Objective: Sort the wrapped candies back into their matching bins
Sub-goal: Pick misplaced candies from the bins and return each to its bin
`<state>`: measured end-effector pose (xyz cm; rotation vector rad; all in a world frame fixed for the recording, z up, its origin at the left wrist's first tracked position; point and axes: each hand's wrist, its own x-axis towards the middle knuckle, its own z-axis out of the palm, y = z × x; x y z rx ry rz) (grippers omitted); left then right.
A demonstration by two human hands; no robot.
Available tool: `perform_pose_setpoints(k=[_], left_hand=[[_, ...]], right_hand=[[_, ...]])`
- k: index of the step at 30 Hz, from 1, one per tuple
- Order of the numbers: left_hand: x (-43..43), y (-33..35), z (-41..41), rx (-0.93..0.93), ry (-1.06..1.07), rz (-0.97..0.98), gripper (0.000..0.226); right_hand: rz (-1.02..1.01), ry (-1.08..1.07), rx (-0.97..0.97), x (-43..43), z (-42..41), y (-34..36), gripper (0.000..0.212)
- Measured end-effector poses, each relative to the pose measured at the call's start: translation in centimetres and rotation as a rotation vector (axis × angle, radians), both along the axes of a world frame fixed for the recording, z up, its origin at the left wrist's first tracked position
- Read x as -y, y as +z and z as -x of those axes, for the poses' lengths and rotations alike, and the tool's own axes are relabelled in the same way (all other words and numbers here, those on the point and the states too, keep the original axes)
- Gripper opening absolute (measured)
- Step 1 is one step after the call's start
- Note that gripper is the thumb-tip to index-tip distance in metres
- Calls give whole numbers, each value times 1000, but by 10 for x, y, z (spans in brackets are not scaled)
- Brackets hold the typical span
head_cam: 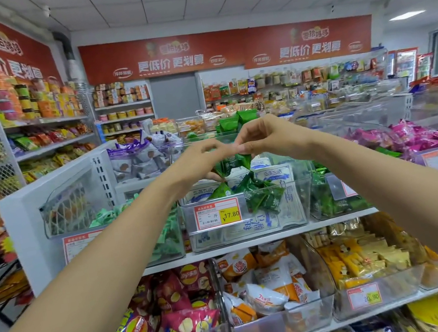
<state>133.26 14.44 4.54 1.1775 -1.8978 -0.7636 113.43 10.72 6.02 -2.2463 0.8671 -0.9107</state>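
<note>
Both my hands meet above the middle clear bin [250, 218] on the upper shelf. My left hand [199, 159] and my right hand [261, 136] together hold a bunch of dark green wrapped candies [233, 163], fingers curled round them. More dark green candies [261, 196] lie in that bin on top of white-and-blue packets [272, 174]. The bin to the right [332, 198] is full of dark green candies. The bin to the left [166, 239] holds light green candies.
Pink-wrapped candies [417, 136] fill a bin at the far right. Purple-and-white packets [140, 156] sit in a bin behind. Below, bins hold chip bags [178, 304], orange-white packets [264, 280] and yellow snacks [365, 257]. A white shelf end panel [30, 228] stands at the left.
</note>
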Motion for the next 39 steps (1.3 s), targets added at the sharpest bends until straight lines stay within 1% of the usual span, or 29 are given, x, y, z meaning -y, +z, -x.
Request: perform_pose_setpoints(k=[3, 5, 6, 7, 10, 11, 12, 14, 17, 19, 22, 24, 26, 28, 31, 33, 37, 39], left_hand=[[0, 1, -9, 44, 61, 29, 34], [0, 2, -15, 61, 94, 54, 36], [-1, 2, -18, 55, 107, 69, 36], [-2, 3, -21, 40, 120, 84, 36], [-3, 4, -26, -2, 162, 152, 34], [-4, 5, -27, -2, 173, 176, 34], [-4, 7, -29, 0, 179, 188, 32], [-4, 8, -32, 2, 186, 185, 31], [-4, 5, -37, 6, 198, 176, 32], [-6, 4, -38, 6, 193, 178, 32], [-8, 6, -39, 18, 192, 172, 33], [-8, 6, -39, 30, 183, 168, 34], [-9, 6, -39, 47, 178, 162, 33], [-9, 6, -37, 62, 182, 161, 33], [-11, 8, -30, 58, 166, 162, 38], [-11, 9, -20, 47, 136, 168, 37], [-8, 13, 15, 21, 57, 169, 31], [-6, 16, 41, 20, 26, 190, 29]], right_hand=[[-38, 39, 40, 1, -7, 1, 12], [-98, 53, 69, 4, -9, 3, 15], [-114, 42, 32, 5, -8, 4, 17], [-113, 20, -55, 5, -7, 4, 18], [-69, -25, -449, 9, -6, -3, 22], [-43, -37, -534, 10, -8, -6, 23], [-18, -50, -572, 12, -11, -8, 24], [-5, -67, -555, 12, -14, -7, 24], [-65, -59, -572, 9, -12, -1, 27], [-105, -40, -614, 9, -12, -1, 23], [-47, -52, -658, 9, -12, -2, 17], [0, -67, -560, 6, -10, 1, 14], [-8, -60, -367, 3, -7, 6, 13], [-30, -51, -235, 1, -1, 12, 15], [-13, -69, -168, -2, 9, 20, 16], [36, -110, -102, -5, 23, 24, 14], [129, -286, 33, -5, 68, 25, 15], [157, -362, 36, -4, 96, 21, 5]])
